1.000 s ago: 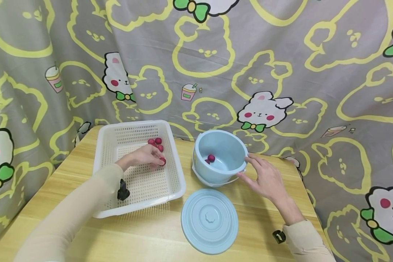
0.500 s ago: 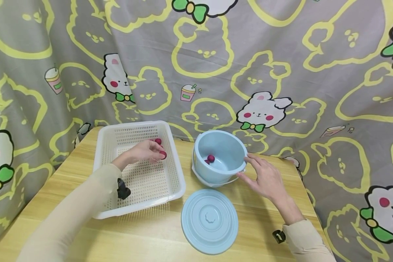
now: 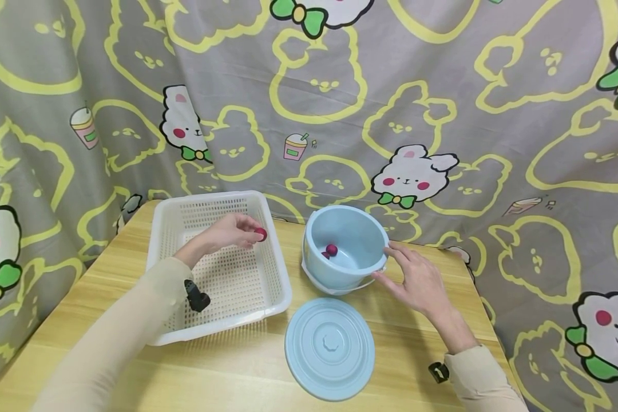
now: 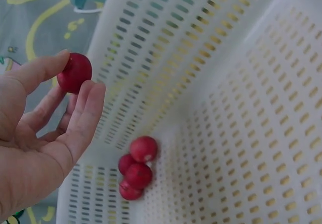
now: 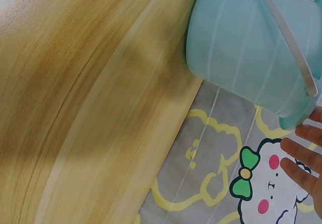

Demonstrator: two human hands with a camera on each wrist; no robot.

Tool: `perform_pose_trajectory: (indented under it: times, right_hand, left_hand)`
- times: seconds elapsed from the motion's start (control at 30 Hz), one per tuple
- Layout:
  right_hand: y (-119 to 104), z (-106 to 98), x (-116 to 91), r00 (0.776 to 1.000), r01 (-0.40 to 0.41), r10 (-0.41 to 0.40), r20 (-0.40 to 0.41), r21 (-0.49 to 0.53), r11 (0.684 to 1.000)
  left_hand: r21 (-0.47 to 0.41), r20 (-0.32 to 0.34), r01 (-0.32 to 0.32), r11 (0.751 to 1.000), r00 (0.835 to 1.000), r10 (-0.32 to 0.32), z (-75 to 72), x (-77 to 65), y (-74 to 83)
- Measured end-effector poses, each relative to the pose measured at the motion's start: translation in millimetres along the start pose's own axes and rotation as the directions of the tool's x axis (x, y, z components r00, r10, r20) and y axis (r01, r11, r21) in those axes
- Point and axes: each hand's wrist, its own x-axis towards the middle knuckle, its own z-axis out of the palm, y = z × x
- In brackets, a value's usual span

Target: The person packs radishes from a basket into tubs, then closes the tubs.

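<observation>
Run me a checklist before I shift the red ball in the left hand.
1. Left hand holds the red ball: ok, pinched between thumb and fingers.
2. Ball clear of the basket rim: cannot tell.
3. Bucket uncovered: ok, lid lies beside it.
4. Handle off the opening: ok, hangs down.
5. Right hand at bucket rim: ok, fingertips appear to touch it.
6. Basket emptied: not ok, four other balls show.
</observation>
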Motion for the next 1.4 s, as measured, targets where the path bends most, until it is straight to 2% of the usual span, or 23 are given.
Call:
perform_pose_trajectory:
  times: [0.2, 0.3, 0.67, 0.93, 1.27, 1.4]
  right_hand:
    - [1, -1, -1, 1.0, -0.005, 0.005, -0.001, -0.002, 1.0]
    - [1, -1, 0, 1.0, 0.002, -0.002, -0.001, -0.005, 1.0]
    - [-1, 1, 0, 1.0, 0.008, -0.008, -0.008, -0.006, 1.0]
    - [-1, 0, 0, 1.0, 0.003, -0.003, -0.006, -0.002, 1.0]
    - [-1, 0, 0, 1.0, 0.013, -0.013, -0.011, -0.001, 1.0]
    - [-1, 0, 0, 1.0, 0.006, -0.006, -0.005, -0.002, 1.0]
  left_hand:
    - [-0.045, -0.018, -0.026, 0.999, 1.0, 0.025, 7.5, 1.3, 15.1]
    - [-0.058, -0.033, -0.02, 0.998, 0.999, 0.018, 10.2, 1.2, 22.2]
    - [0.022, -0.043, -0.012, 1.0, 0.999, 0.013, 18.8, -0.7, 47.5]
    - [0.032, -0.048, -0.003, 0.999, 0.999, 0.004, 31.1, 2.3, 64.0]
    - [-0.08, -0.032, -0.101, 0.992, 0.995, 0.099, 51.4, 8.8, 80.1]
    - [-0.081, -0.016, -0.12, 0.989, 0.993, 0.119, 57.7, 11.0, 84.9]
